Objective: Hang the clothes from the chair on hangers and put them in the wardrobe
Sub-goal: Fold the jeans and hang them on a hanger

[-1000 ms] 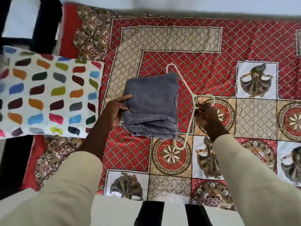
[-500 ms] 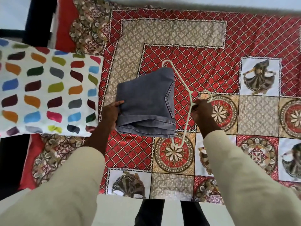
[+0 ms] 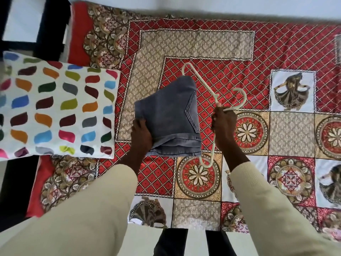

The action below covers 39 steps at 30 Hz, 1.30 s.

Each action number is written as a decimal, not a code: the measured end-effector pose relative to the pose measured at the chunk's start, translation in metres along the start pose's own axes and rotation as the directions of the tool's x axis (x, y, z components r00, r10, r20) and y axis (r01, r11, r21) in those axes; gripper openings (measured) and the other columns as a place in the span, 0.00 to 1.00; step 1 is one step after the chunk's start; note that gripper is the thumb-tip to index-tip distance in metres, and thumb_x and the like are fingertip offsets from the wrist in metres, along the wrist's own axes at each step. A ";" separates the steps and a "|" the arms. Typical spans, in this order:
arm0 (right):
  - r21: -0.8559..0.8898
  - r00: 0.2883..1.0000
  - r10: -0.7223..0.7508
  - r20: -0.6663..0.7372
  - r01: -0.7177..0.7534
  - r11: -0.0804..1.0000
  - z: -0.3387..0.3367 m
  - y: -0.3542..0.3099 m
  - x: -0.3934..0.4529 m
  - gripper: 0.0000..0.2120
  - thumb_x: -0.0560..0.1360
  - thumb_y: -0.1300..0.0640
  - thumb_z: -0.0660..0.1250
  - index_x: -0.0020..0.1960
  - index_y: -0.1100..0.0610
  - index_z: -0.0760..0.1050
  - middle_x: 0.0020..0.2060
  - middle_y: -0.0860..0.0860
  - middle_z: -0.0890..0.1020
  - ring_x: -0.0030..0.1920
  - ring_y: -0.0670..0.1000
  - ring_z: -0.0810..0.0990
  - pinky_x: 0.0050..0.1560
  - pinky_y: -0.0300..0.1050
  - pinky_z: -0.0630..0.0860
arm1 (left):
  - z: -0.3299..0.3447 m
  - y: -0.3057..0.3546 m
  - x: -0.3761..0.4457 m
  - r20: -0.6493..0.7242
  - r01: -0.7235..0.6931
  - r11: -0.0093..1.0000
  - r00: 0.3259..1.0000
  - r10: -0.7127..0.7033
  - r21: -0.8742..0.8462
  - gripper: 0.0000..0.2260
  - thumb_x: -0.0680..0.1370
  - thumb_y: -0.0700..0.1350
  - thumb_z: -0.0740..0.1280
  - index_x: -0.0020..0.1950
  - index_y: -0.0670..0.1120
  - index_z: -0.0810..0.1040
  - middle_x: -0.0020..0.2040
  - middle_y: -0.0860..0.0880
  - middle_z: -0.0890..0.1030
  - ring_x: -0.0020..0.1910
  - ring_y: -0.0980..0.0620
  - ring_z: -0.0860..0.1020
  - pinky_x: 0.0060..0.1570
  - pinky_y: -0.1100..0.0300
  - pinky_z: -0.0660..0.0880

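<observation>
At centre frame the left hand (image 3: 141,133) grips the lower left edge of the folded grey denim jeans (image 3: 169,119), while the right hand (image 3: 224,124) pinches the neck of the pale green plastic hanger (image 3: 214,115) just below its hook. The jeans drape over the hanger's bar, held above the red patterned bedspread (image 3: 230,52). The hanger's long axis runs from upper centre down toward the right hand, which is nearer it. A white pillow with coloured spots (image 3: 55,108) lies at the left. No writing is readable.

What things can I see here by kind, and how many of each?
Hangers: 1, pale green hanger
Jeans: 1, grey folded jeans
Pillows: 1, spotted pillow
Bedspreads: 1, red patterned bedspread
Hands: 2, left hand, right hand
Total: 6
</observation>
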State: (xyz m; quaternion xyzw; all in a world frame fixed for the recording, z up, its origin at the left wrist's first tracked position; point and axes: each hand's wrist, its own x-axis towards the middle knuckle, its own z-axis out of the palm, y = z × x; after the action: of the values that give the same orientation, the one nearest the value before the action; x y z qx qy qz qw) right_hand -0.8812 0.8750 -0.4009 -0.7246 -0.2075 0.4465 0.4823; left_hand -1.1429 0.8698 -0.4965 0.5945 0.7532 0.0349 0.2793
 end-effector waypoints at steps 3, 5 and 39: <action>-0.081 0.983 -0.126 0.136 0.138 0.987 0.013 -0.039 -0.011 0.17 0.81 0.49 0.61 0.35 0.54 0.71 0.26 0.50 0.71 0.26 0.49 0.66 0.28 0.46 0.62 | -0.006 0.001 -0.010 0.137 -0.064 0.953 0.990 0.024 0.296 0.33 0.81 0.50 0.60 0.80 0.42 0.47 0.78 0.35 0.52 0.75 0.32 0.55 0.70 0.36 0.58; -0.157 0.953 -0.197 0.232 0.237 0.959 0.018 -0.071 -0.023 0.17 0.81 0.49 0.62 0.34 0.51 0.70 0.26 0.48 0.72 0.27 0.48 0.67 0.29 0.46 0.64 | -0.022 0.014 -0.009 0.202 -0.068 0.950 0.979 0.005 0.306 0.33 0.82 0.51 0.58 0.81 0.46 0.44 0.79 0.36 0.48 0.77 0.33 0.49 0.72 0.36 0.52; -0.550 0.806 -0.592 -0.023 0.484 0.680 -0.510 -0.418 -0.310 0.05 0.70 0.64 0.75 0.43 0.65 0.81 0.37 0.63 0.82 0.35 0.47 0.76 0.39 0.41 0.71 | -0.401 0.528 -0.369 -0.380 -0.864 0.293 0.453 0.807 -0.410 0.13 0.74 0.50 0.74 0.38 0.40 0.83 0.31 0.39 0.77 0.31 0.54 0.69 0.32 0.61 0.65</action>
State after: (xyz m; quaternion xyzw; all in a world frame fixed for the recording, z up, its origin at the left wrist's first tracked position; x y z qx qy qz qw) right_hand -0.5543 0.5735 0.1764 -0.7736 -0.4751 0.1362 0.3965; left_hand -0.8149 0.7972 0.1840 0.7869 0.2988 0.4197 0.3396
